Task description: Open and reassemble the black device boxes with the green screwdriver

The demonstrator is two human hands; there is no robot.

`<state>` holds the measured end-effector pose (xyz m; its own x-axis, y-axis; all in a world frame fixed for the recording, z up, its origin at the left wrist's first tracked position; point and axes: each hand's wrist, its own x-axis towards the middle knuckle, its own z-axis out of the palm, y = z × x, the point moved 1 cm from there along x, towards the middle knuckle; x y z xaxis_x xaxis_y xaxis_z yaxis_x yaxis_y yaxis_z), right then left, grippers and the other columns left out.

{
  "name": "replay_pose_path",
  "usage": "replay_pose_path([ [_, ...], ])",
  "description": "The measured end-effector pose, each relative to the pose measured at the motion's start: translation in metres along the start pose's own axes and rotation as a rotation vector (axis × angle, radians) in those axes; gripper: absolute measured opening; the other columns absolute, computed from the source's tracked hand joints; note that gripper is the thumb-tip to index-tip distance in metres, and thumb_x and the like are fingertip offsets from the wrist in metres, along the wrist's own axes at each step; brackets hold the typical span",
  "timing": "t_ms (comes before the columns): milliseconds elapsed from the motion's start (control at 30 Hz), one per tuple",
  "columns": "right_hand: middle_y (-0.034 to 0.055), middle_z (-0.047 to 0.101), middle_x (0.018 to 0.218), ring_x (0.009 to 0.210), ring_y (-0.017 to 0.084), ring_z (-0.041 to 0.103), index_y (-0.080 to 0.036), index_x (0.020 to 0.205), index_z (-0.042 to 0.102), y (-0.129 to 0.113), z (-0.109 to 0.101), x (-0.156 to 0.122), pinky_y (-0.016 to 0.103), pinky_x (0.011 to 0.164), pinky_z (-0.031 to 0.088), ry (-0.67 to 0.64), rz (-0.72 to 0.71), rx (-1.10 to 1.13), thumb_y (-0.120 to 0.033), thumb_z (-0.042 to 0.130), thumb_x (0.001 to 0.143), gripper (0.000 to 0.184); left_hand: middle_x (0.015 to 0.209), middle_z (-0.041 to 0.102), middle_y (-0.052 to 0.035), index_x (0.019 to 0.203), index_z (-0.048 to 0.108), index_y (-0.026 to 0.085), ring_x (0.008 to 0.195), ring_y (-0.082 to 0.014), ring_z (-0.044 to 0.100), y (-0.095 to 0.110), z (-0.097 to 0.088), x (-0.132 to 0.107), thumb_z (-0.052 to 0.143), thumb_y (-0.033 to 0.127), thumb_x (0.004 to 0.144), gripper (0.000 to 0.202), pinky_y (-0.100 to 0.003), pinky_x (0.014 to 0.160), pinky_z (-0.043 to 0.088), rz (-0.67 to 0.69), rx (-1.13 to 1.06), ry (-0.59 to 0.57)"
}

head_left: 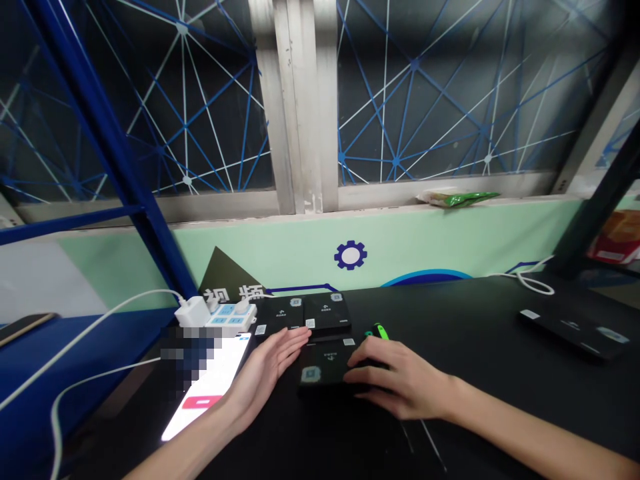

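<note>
A flat black box (325,365) with small pale labels lies on the black tabletop between my hands. My right hand (400,377) is curled over its right end, fingertips on its top and edge. My left hand (273,360) lies stretched out at its left, fingers straight and together, tips by the corner where the boxes come close. Just behind sit two similar boxes side by side, a left black box (280,313) and a right black box (327,311). A bright green tool or pen (381,331) shows partly behind my right hand.
To the left lie a lit phone (215,387), partly blurred out, and a white power strip (233,319) with a plugged-in charger (193,311) and cables. Another black box (573,333) is at the right. A green packet (457,199) rests on the window ledge; a blue frame (135,193) rises at left.
</note>
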<state>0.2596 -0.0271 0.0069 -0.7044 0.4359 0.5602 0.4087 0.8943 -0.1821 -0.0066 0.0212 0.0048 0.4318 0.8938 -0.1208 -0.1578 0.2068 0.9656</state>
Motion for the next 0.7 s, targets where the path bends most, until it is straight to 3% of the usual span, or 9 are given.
replay_pose_path([
  [100,0.0117,0.065,0.108,0.093,0.022,0.06,-0.017,0.121,0.062,-0.002,0.0,0.002,0.037,0.083,0.053,-0.07,-0.008,0.01,-0.029,0.057,0.094,0.03,0.143,0.055,-0.0068,0.122,0.068,0.019,0.138,-0.0242,0.043,-0.002,-0.002,0.001,0.044,0.045,0.1,0.042,-0.039,0.117,0.031,0.007,0.017,0.003],
  [300,0.0122,0.066,0.11,0.093,0.022,0.062,-0.015,0.119,0.066,-0.001,0.004,0.001,0.036,0.084,0.053,-0.088,-0.036,0.052,-0.028,0.059,0.091,0.032,0.143,0.055,-0.006,0.124,0.067,0.02,0.139,-0.0247,0.041,-0.002,-0.003,0.0,0.045,0.047,0.1,0.043,-0.041,0.118,0.028,0.017,0.03,-0.014],
  [500,0.0114,0.068,0.106,0.087,0.021,0.064,-0.015,0.115,0.068,-0.002,0.008,0.002,0.035,0.077,0.053,-0.091,-0.023,0.059,-0.025,0.058,0.089,0.029,0.135,0.061,-0.0064,0.118,0.07,0.022,0.132,-0.0265,0.048,0.002,0.001,-0.004,0.048,0.048,0.097,0.04,-0.041,0.113,0.034,0.099,0.245,0.061],
  [600,0.0114,0.068,0.11,0.091,0.023,0.063,-0.015,0.117,0.067,-0.002,0.005,0.003,0.038,0.082,0.051,-0.107,0.024,0.053,-0.02,0.058,0.085,0.034,0.122,0.068,-0.0067,0.116,0.069,0.023,0.113,-0.0269,0.06,0.006,0.003,-0.006,0.047,0.051,0.095,0.041,-0.042,0.103,0.041,0.105,0.427,0.168],
  [700,0.0129,0.068,0.116,0.1,0.026,0.062,-0.012,0.119,0.067,-0.002,0.002,0.004,0.042,0.09,0.047,-0.11,0.076,0.038,-0.027,0.06,0.083,0.039,0.106,0.071,-0.0038,0.112,0.068,0.024,0.074,-0.0197,0.064,0.01,0.004,-0.006,0.048,0.052,0.093,0.04,-0.041,0.094,0.044,0.111,0.584,0.189],
])
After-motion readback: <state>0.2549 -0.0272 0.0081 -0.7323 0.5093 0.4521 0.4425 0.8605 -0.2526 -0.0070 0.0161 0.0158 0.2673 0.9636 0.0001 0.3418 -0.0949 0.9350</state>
